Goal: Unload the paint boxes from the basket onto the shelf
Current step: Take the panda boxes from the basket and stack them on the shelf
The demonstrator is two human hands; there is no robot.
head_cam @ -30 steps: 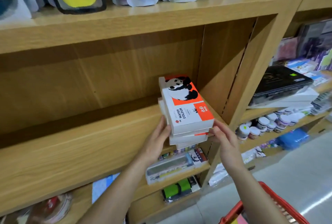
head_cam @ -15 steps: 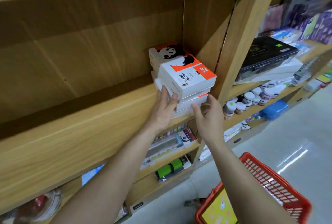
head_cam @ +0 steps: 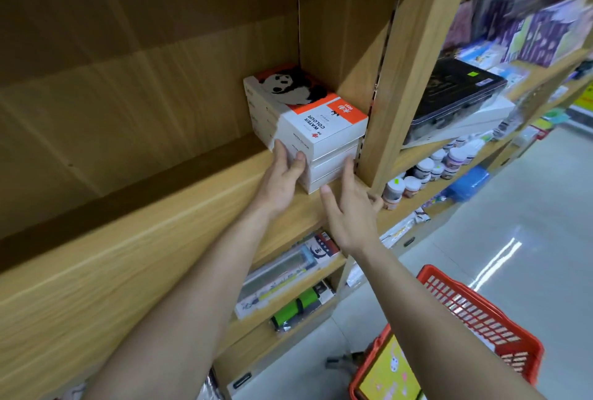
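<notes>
A stack of three white and orange paint boxes [head_cam: 308, 117] with a panda on top sits on the wooden shelf [head_cam: 154, 239], pushed into the back right corner against the side panel. My left hand [head_cam: 284, 180] presses flat on the stack's left front corner, fingers spread on the lower boxes. My right hand [head_cam: 348, 207] is open, its fingertips touching the front face of the lower boxes. A red basket [head_cam: 481, 319] stands on the floor at the lower right, with a yellow item [head_cam: 390, 374] inside it.
An upright wooden post [head_cam: 414, 72] borders the stack on the right. Lower shelves hold pen sets and a green item [head_cam: 293, 308]. Small paint jars [head_cam: 426, 168], a black case [head_cam: 455, 91] and more goods fill the shelves at right. Glossy floor [head_cam: 529, 223] lies beyond.
The stack has slid deeper and to the right into the shelf corner, its boxes squared up. Both hands followed it. My view has tilted down, showing more of the red basket.
</notes>
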